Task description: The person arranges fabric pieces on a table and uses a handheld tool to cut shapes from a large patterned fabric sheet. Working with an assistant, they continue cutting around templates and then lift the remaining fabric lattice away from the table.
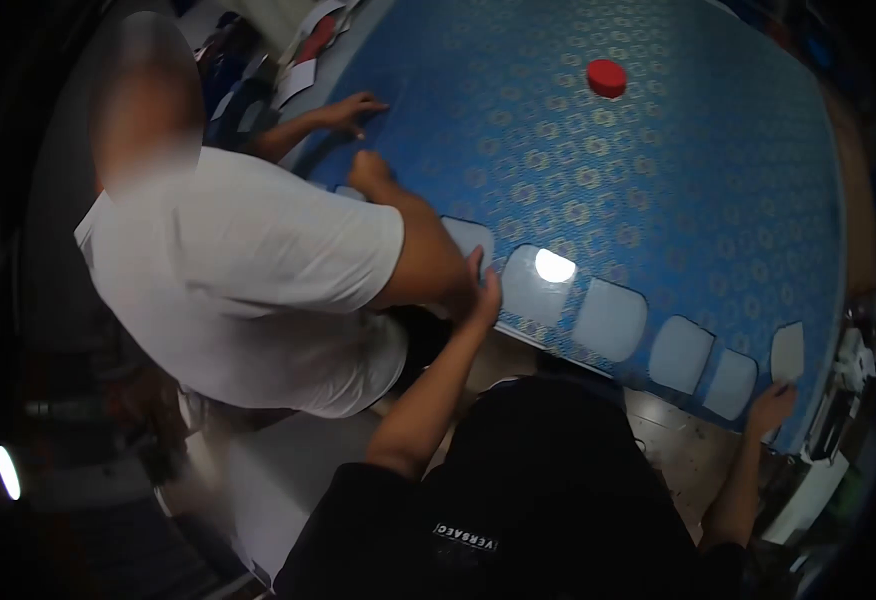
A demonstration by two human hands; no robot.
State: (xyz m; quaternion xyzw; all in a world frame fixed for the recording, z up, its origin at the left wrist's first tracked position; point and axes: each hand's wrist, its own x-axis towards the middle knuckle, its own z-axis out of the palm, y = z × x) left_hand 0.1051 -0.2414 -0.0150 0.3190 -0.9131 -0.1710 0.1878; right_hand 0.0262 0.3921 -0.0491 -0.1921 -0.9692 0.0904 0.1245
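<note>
A large blue cloth (658,170) with a gold ring pattern covers a table, and a row of pale rounded cut-outs (610,320) runs along its near edge. My left hand (482,292) lies flat against that edge, fingers up, right beside a co-worker's elbow. My right hand (770,405) reaches the cloth's near right corner, its fingers spread on the edge below the last cut-out. Neither hand holds a tool. My black shirt (528,500) fills the bottom of the view.
A co-worker in a white T-shirt (248,270) leans in from the left, with one hand (356,108) flat and the other (368,172) pressed on the cloth. A red round lid (606,77) sits far across it. Papers (303,60) lie at the back left, white clutter (843,375) at the right.
</note>
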